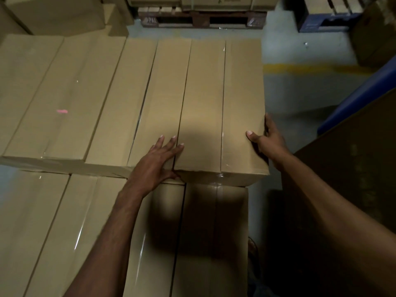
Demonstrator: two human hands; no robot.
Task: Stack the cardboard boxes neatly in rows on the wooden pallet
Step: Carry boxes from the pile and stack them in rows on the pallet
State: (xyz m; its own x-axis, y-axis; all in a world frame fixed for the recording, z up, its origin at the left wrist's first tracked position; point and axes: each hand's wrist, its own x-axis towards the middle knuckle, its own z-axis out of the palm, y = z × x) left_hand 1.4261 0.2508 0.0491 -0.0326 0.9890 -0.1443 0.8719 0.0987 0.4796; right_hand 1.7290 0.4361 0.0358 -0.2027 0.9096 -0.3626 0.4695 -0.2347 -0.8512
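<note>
Cardboard box (203,93), last in the upper row, sits between both hands with its long axis running straight away from them. Left hand (157,161) lies flat, fingers spread, over its seam with the neighbouring box (158,99). Right hand (267,142) clasps the near right edge, thumb on top. A leftward squaring push looks likely.

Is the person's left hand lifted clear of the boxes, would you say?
No, the left hand lies spread on the box tops, while the right hand grips the rightmost box.
</note>
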